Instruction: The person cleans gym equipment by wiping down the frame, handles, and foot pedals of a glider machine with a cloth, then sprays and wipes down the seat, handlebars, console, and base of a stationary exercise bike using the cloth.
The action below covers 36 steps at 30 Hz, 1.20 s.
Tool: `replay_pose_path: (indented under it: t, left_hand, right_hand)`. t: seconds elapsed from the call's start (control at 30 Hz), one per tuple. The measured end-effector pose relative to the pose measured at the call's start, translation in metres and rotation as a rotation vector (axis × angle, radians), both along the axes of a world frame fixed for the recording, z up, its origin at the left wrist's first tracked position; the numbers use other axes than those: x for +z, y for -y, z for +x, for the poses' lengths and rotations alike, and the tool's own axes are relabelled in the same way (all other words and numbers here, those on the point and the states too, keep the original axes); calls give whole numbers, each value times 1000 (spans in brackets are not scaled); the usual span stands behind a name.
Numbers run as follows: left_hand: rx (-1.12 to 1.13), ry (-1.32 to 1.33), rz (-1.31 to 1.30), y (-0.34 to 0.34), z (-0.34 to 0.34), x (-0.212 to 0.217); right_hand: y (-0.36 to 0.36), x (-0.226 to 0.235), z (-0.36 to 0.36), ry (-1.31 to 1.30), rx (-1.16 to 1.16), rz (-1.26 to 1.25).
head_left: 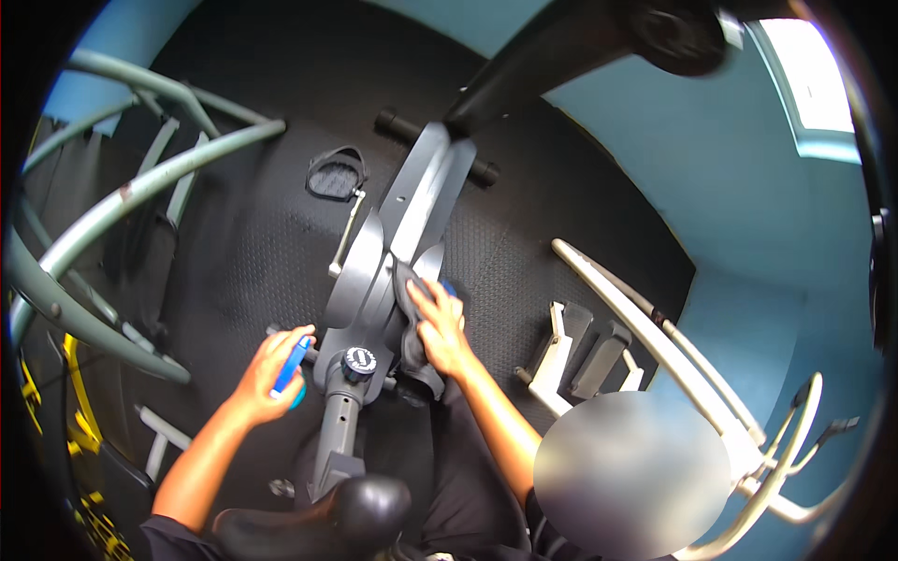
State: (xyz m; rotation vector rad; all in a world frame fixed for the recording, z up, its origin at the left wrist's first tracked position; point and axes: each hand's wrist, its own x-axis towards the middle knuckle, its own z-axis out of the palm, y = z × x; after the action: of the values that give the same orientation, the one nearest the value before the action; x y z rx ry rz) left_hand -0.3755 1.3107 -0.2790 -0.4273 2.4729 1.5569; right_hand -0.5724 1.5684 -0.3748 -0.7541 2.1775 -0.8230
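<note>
A grey exercise bike stands below me on a black rubber floor. My right hand presses a dark grey cloth flat against the bike's grey side housing. My left hand grips a blue spray bottle just left of the bike's frame, close to the black adjustment knob. The black saddle sits at the bottom, between my forearms. One black pedal with its crank sticks out on the left side.
Curved grey tubes of another machine arc across the left. A white-framed machine with dark foot pads stands on the right. Blue walls surround the floor, and a bright window is at the upper right. Yellow-marked parts lie at the far left.
</note>
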Motion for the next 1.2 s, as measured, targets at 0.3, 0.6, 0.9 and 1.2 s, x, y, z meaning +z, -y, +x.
replay_pose_path:
  t: [0.3,0.6,0.9,1.2]
  left_hand:
    - [76,337,270,-23,58,-54]
    - [171,593,311,-33,73,-78]
    - [329,441,236,-39,99,-79]
    - [378,-151,242,-71,109,-85]
  right_hand:
    - [19,-3,114,-593,-202,117]
    - [29,-42,98,-572,-432,-188]
    - [12,-50,93,-693,-10,-432]
    - [29,-49,130,-619,-370,-558]
